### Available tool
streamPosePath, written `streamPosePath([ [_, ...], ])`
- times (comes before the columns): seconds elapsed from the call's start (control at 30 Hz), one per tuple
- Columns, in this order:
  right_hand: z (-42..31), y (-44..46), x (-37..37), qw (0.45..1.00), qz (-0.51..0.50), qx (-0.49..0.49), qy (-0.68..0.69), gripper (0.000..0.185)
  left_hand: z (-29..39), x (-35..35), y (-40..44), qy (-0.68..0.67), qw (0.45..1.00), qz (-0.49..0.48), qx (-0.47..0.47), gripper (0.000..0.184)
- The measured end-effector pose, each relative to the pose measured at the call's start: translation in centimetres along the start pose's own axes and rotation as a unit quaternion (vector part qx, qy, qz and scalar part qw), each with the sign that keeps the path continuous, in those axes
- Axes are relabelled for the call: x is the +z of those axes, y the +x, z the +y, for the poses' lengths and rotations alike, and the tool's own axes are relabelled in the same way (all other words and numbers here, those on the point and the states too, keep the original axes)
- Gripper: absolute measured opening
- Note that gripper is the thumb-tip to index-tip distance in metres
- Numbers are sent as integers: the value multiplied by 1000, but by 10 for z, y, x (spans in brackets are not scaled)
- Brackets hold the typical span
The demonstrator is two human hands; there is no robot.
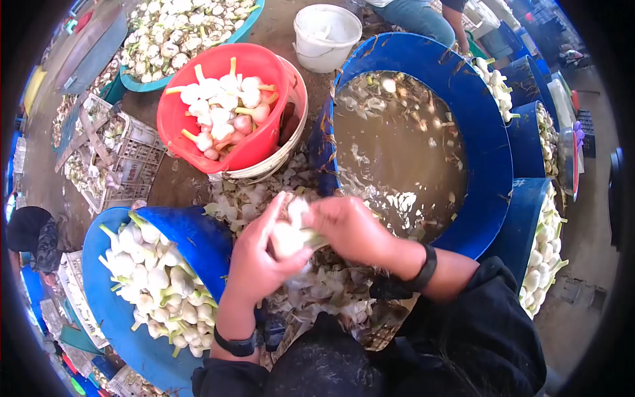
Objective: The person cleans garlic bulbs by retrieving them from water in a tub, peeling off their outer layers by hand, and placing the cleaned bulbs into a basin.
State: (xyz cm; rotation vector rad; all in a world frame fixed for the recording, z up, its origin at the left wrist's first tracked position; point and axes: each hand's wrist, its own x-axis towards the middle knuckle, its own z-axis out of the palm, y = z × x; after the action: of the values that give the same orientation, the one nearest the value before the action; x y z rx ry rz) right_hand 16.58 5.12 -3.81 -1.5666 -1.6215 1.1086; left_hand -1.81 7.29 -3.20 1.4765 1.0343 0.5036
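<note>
My left hand [254,255] is wrapped round a white garlic bulb [286,239] with a short green stem. On the bulb's right, my right hand [344,221] has its fingers bent against its upper side, blurred by motion; what they pinch is too smeared to tell. Beneath both hands lies a heap of pale peelings [327,284]. A blue tub [489,139] of murky water with floating skins stands beyond my right hand. Trimmed bulbs [159,281] fill a blue basin [106,304] at the left.
A red bucket [178,119] with peeled bulbs sits in a pale bucket [301,99]. Behind are a white bucket [327,49] and a teal basin [254,23] of bulbs. Crates [135,162] stand left; more bulbs [542,258] lie right. Other people are at the top right and far left.
</note>
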Motion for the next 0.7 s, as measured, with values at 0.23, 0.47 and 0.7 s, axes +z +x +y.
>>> streamPosePath([
  [0.23, -3, 4, 3, 816, -94, 257, 510, 22, -27, 15, -10, 249, 920, 139, 269, 31],
  [0.47, 8, -53, -20, 897, -50, -29, 438, 36, -71, -7, -8, -596, 760, 246, -79, 33],
  [0.7, -25, -23, -49, 826, 107, 26, 553, 42, -61, -14, -15, -643, 698, 296, -107, 30],
])
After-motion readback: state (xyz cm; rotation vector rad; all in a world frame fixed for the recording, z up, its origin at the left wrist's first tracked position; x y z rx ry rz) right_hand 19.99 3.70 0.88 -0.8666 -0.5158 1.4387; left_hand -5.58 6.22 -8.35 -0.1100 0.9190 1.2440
